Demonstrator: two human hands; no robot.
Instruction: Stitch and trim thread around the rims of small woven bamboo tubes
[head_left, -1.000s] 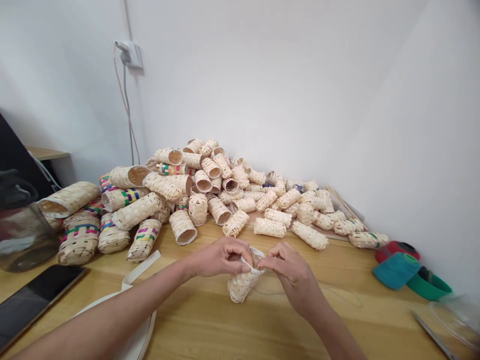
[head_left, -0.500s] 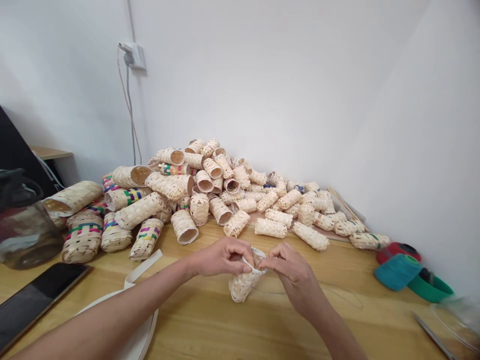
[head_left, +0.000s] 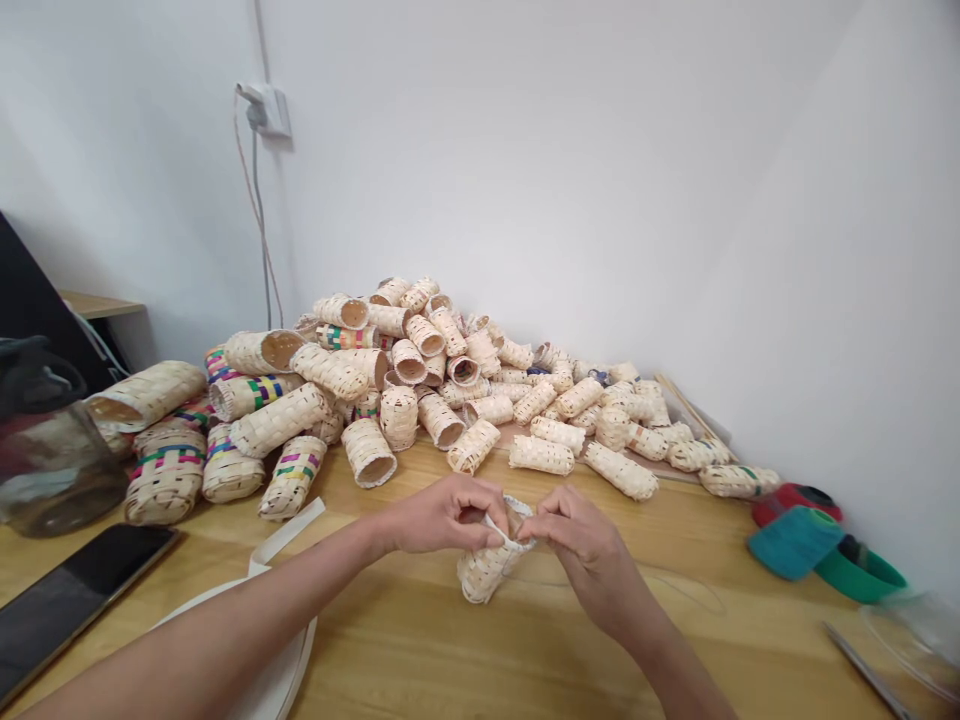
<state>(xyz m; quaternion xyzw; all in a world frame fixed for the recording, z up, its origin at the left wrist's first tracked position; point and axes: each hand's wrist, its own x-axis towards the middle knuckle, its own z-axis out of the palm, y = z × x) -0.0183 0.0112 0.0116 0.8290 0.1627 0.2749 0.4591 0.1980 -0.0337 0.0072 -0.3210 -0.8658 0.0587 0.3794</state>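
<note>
A small woven bamboo-strip basket (head_left: 482, 576) stands tilted over the table in front of me, its pale-bound open mouth facing up. My left hand (head_left: 450, 512) is closed on the near left of the rim, thumb outside and fingers curled at the mouth. At the right side of the same rim, my right hand (head_left: 581, 535) pinches with thumb and forefinger; whether a needle is between them is hidden. A thin thread (head_left: 686, 590) trails across the table to the right of the basket.
Behind my hands lies a heap of woven baskets (head_left: 370, 452). At left are a phone (head_left: 82, 595), a glass jar (head_left: 56, 475) and a white strip (head_left: 289, 535). Thread spools (head_left: 795, 543), a green bowl (head_left: 870, 578), scissors-like metal (head_left: 866, 665) and a clear container (head_left: 926, 640) sit at right.
Almost nothing differs. My right fingers have shifted very slightly at the rim; the left hand and the basket keep their place.
</note>
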